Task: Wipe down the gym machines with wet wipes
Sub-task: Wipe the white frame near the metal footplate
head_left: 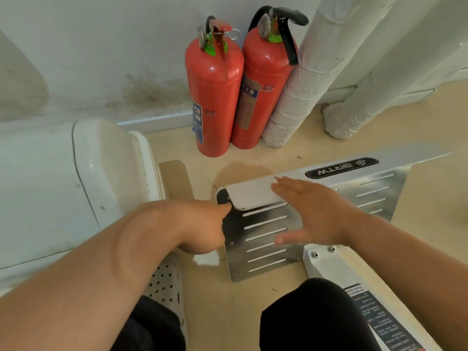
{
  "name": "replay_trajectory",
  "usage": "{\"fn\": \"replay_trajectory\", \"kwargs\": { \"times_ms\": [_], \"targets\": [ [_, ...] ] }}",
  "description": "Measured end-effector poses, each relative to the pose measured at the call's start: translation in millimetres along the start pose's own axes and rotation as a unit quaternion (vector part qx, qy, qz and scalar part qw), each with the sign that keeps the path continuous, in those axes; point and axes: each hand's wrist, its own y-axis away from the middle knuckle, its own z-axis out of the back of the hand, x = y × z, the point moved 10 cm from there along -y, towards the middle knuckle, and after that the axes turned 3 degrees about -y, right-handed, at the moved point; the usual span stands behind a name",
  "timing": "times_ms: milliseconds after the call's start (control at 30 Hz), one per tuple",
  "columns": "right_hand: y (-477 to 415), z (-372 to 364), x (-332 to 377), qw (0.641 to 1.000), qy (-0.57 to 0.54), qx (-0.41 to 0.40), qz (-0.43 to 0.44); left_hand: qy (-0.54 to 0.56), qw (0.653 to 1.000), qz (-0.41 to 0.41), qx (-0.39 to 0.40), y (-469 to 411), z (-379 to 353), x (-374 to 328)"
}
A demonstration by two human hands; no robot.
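Single head-worn view looks forward and down, close above the slotted plate [263, 257]

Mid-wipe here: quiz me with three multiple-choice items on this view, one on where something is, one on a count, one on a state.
1. Where does the white wipe lie?
A) on the floor beside the shoe
B) on the far left corner of the slotted metal plate
C) on the white machine housing

2. How many red fire extinguishers are in view?
A) one
B) two
C) three

3. How is the right hand?
A) flat, fingers straight, fingertips on the wipe
B) clenched in a fist
C) gripping the plate's edge

Answers:
1 B, the wipe covers the plate's far left corner.
2 B, two red cylinders stand side by side.
3 A, its straight fingers reach onto the wipe.
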Motion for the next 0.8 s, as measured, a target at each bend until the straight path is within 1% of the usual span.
{"fn": "replay_trajectory", "kwargs": {
  "times_ms": [67,100,133,167,200,300,367,433,467,533,600,667,733,800],
  "targets": [
    [-5,10,-39,0.996,-0.002,-0.018,-0.088,0.022,1.0,0.004,0.004,1,-1,7],
    [-12,14,-48,0.993,-0.016,-0.025,-0.116,0.033,0.999,0.004,0.007,3,0,8],
    [-20,16,-45,0.991,-0.032,-0.026,-0.127,0.038,0.999,0.002,0.006,4,1,7],
    [-29,16,-32,0.992,-0.045,-0.024,-0.115,0.041,0.999,-0.002,0.001,5,3,6],
    [-36,16,-11,0.995,-0.051,-0.022,-0.086,0.042,0.999,-0.006,-0.005,6,5,4],
    [-30,10,66,0.999,-0.034,-0.02,0.028,0.036,0.999,-0.009,-0.021,7,10,2],
    [-12,6,84,0.997,-0.023,-0.032,0.064,0.033,0.999,-0.004,-0.031,5,11,6],
    [4,0,68,0.997,-0.024,-0.042,0.062,0.034,0.999,-0.007,-0.035,5,10,7],
    [10,-2,50,0.998,-0.021,-0.042,0.043,0.035,0.999,-0.01,-0.034,6,8,5],
    [11,-2,-1,0.998,-0.017,-0.04,-0.035,0.032,0.999,-0.016,-0.028,6,5,1],
    [4,9,-42,0.992,-0.023,-0.057,-0.112,0.027,0.999,-0.013,-0.021,4,3,-1],
    [-10,17,-48,0.987,-0.042,-0.056,-0.146,0.021,1.0,-0.005,-0.016,2,4,-2],
    [-29,18,-18,0.991,-0.052,-0.041,-0.116,0.017,1.0,0.002,-0.019,2,8,-3],
    [-39,15,34,0.998,-0.049,-0.031,-0.038,0.01,1.0,0.001,-0.012,3,10,-4]
  ]
}}
